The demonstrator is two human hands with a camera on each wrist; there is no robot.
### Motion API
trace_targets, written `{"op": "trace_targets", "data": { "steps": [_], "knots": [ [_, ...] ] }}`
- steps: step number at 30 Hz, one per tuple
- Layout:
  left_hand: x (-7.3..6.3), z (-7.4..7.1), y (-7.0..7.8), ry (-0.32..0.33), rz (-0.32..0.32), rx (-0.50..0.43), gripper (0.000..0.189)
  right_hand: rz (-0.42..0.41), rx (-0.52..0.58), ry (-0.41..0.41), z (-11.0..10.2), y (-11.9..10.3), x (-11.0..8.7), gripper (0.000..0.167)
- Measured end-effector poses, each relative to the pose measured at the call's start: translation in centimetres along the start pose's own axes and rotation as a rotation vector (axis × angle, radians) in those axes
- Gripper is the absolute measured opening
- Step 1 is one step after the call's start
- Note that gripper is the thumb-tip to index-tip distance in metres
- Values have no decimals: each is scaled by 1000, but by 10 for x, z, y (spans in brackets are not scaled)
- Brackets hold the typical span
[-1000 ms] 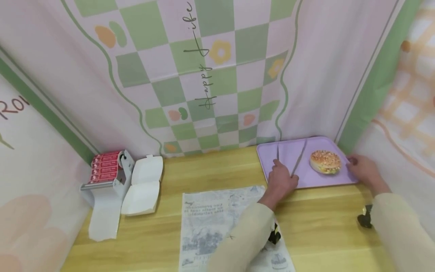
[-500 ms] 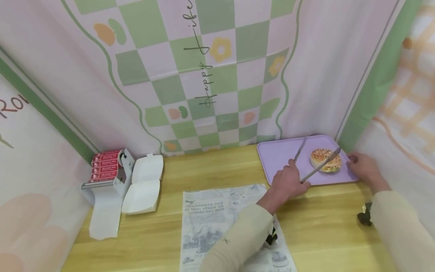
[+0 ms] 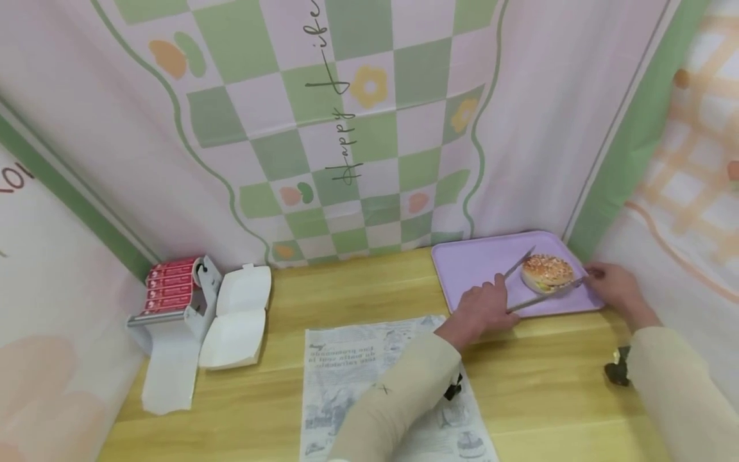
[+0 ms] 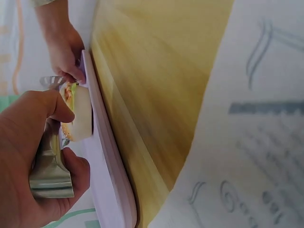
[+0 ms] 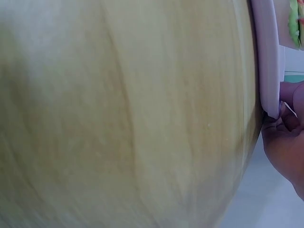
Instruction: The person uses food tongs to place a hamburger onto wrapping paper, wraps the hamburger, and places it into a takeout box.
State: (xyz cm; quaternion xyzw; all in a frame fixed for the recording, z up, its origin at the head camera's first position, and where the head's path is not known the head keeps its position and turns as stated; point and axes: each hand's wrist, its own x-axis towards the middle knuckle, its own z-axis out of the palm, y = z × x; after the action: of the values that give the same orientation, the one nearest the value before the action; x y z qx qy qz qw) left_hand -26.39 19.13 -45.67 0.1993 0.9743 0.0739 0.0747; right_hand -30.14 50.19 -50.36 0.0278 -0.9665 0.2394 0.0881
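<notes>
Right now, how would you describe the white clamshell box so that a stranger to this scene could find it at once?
Start at the wooden table and go to its far left corner, where a label dispenser with a red roll stands. The white clamshell box lies just to the right of it, open and flat. It is the only plain white hinged container; the newspaper sheet nearby is printed and flat.

On the green-and-pink checked cloth backdrop (image 3: 346, 128) I read a thin script running sideways: "Happy Life". The pale cloth panel at the left (image 3: 34, 212) shows cut-off brown letters, roughly "Ro". The printed grey-and-white paper sheet (image 3: 352, 378) on the wooden desk (image 3: 358, 289) carries text too blurred for me to read.
</notes>
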Motion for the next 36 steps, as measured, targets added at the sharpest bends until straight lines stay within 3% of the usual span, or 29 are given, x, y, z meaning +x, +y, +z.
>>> {"op": "trace_targets", "data": {
  "steps": [12, 19, 25, 36],
  "knots": [
    [13, -1, -7, -76, 10, -10, 82, 35, 36, -13, -1, -14, -4, 34],
    [22, -3, -15, -82, 80, 15, 66, 45, 39, -8, 0, -13, -4, 34],
    [28, -3, -17, -117, 127, 72, 76, 46, 44, 5, -1, -13, -4, 34],
    [32, 6, -24, -84, 148, 73, 66, 69, 43, 0, 1, -10, -7, 36]
  ]
}}
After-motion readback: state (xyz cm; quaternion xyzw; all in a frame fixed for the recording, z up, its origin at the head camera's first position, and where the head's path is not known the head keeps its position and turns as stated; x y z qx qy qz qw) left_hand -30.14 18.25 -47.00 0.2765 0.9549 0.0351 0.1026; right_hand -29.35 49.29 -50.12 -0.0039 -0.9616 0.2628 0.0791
